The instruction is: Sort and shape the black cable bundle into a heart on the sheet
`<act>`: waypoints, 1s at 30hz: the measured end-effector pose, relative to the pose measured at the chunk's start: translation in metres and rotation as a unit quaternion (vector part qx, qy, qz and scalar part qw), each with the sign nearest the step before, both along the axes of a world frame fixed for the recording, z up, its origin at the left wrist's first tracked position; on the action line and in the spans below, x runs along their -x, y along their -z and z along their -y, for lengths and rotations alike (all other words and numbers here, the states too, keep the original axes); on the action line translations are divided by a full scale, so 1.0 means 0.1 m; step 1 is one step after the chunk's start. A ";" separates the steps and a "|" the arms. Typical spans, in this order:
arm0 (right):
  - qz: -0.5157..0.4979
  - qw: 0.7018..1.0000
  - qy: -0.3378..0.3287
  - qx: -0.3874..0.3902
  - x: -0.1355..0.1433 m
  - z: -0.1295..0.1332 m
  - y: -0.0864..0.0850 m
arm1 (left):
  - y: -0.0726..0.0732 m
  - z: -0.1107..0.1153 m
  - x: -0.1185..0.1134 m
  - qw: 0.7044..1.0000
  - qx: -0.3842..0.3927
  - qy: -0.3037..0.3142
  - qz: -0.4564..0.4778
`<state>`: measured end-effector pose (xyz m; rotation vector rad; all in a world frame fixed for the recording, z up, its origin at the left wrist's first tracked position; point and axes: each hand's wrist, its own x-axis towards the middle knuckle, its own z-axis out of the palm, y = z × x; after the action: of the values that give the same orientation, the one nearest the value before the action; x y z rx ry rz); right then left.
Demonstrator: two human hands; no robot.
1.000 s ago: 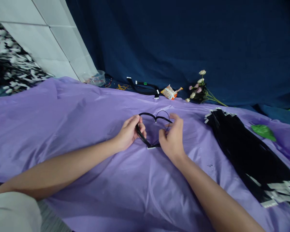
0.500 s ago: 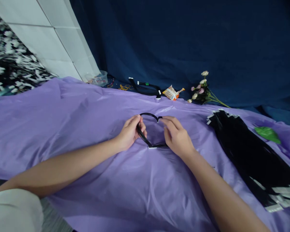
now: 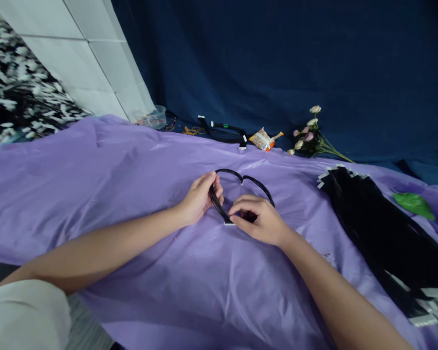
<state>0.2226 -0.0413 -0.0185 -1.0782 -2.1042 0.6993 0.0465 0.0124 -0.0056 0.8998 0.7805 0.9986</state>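
A black cable (image 3: 260,183) with white connector ends lies bent into a heart-like loop on the purple cloth, in front of me. My left hand (image 3: 203,197) is closed on the left side of the loop, thumb on top and fingers behind. At the lower right of the loop, my right hand (image 3: 257,218) has its fingers curled round the cable, thumb and fingertips close to the white connector (image 3: 229,223) at the bottom point. Part of the cable is hidden under the right hand. A small white piece shows at the top dip.
Many black cables with white ends lie in a stack (image 3: 383,233) at the right, beside a green leaf (image 3: 414,205). Along the back are a clear plastic bowl (image 3: 154,117), loose black cables (image 3: 224,139), a snack packet (image 3: 263,139) and artificial flowers (image 3: 308,138).
My right hand has moved from the top dip of the loop down to its lower right, near the bottom connector. The left hand keeps its hold. The view has shifted slightly.
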 end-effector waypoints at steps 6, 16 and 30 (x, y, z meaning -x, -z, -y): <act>0.035 0.999 -0.010 -0.004 0.01 0.00 -0.02 | -0.01 0.01 -0.01 1.000 0.007 -0.004 -0.003; 0.144 0.982 0.064 -0.105 0.09 0.11 -0.01 | 0.05 -0.03 0.01 1.000 -0.007 0.009 -0.005; 0.204 0.943 0.149 -0.215 0.31 0.16 0.06 | 0.05 -0.03 0.02 1.000 -0.011 0.012 -0.012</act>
<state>0.1918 -0.0571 -0.0250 -1.3210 -2.2104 -0.1458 0.0450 0.0155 -0.0102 0.9394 0.7783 0.9774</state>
